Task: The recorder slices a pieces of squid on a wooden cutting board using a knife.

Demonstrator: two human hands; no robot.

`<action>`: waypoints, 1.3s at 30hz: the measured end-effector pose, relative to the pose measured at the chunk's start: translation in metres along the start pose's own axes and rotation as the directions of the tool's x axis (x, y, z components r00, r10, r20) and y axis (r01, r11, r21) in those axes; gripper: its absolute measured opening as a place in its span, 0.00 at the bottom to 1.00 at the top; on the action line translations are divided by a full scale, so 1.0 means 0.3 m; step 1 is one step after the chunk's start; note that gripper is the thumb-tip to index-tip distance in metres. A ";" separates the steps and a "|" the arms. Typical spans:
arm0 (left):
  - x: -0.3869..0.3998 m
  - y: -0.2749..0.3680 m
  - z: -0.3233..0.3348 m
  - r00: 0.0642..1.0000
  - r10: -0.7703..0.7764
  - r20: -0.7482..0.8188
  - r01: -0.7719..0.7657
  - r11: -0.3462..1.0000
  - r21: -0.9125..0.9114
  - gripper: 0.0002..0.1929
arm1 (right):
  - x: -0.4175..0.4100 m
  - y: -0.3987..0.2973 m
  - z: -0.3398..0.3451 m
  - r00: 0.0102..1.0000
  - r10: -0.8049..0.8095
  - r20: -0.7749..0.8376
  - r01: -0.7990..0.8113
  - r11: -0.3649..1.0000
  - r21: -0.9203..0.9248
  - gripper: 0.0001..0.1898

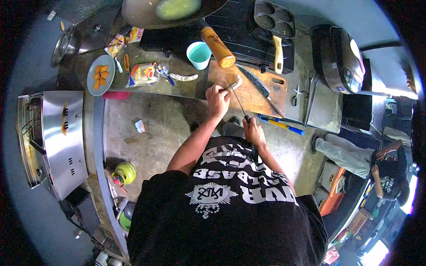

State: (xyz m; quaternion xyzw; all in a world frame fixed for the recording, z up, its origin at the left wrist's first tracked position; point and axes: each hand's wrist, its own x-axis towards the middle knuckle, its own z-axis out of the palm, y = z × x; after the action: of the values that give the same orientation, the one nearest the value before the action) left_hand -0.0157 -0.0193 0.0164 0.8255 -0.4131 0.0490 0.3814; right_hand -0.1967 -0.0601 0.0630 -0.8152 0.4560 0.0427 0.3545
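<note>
My left hand (pixel 218 101) holds one end of a pale, elongated piece of food (pixel 235 84) on the wooden cutting board (pixel 263 87). In my right hand (pixel 254 133) is the black handle of a thin-bladed knife (pixel 238 99). Its blade lies across the pale piece, close to the left fingertips; whether it has cut in cannot be told. A second, wider knife (pixel 254 80) rests slanted on the board, to the right of the piece. Another pale, long piece (pixel 183 77) lies on the counter to the left.
A wok handle (pixel 218 46) juts over the board beside a turquoise cup (pixel 199 56). Scissors (pixel 298 96) and tongs (pixel 311 96) lie right. A plate (pixel 111 78) of orange-brown food and an opened packet (pixel 143 74) are left. Another person (pixel 362 159) is at far right.
</note>
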 end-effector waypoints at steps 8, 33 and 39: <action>0.005 -0.001 -0.010 0.999 0.012 0.038 -0.013 1.000 0.023 0.09 | 0.012 -0.004 0.028 0.999 0.021 0.031 -0.022 0.998 0.057 0.17; 0.063 -0.035 0.000 0.979 0.184 0.090 -0.187 0.982 0.029 0.05 | 0.186 -0.136 -0.012 0.997 0.013 0.081 -0.004 0.994 -0.108 0.23; 0.068 -0.031 -0.009 0.972 0.218 0.087 -0.224 0.972 0.066 0.04 | 0.206 -0.141 -0.020 0.964 -0.235 -0.128 0.217 0.966 -0.140 0.22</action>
State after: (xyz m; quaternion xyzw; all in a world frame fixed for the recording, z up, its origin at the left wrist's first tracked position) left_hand 0.0049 -0.0274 0.0209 0.7896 -0.5149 0.0741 0.3256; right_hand -0.1298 -0.0937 0.0660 -0.8835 0.3806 -0.0283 0.2716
